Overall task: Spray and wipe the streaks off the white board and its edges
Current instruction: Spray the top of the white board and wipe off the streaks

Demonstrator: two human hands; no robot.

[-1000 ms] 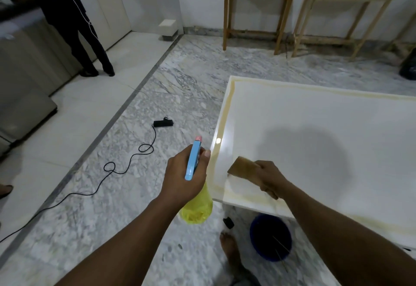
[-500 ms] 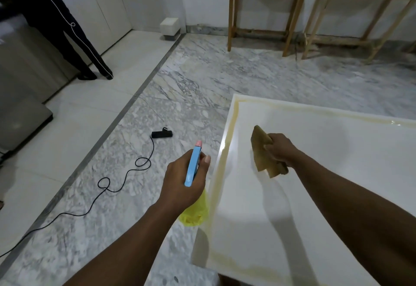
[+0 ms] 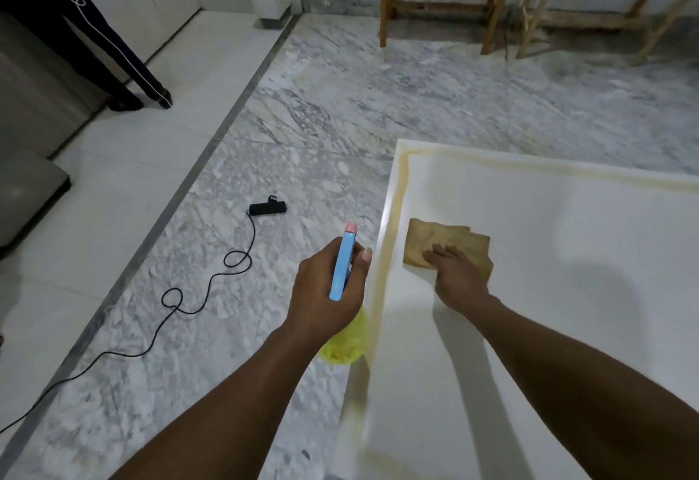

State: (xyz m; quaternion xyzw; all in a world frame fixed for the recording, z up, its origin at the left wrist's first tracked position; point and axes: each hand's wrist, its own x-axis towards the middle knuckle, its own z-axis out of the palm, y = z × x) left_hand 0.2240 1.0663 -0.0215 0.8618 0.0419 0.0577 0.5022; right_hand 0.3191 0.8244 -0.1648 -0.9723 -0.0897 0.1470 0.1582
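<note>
Wiping is in hand: a cloth (image 3: pixel 446 243) is pressed on the board (image 3: pixel 567 290) by the right hand (image 3: pixel 455 275); the bottle (image 3: pixel 342 268) is clenched in the left hand (image 3: pixel 325 290). The yellowed edge likely needs spraying next.

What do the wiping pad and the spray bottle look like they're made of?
The pad looks like folded tan cloth or paper: matte, with layered square corners. The spray bottle in the left hand looks plastic: a smooth blue trigger head and a translucent yellow body.

boards 1 (image 3: pixel 548 290) | cloths 1 (image 3: pixel 446 243) | spray bottles 1 (image 3: pixel 342 266) | hands 2 (image 3: pixel 325 290) (image 3: pixel 459 277) | cables 1 (image 3: pixel 212 283)
</note>
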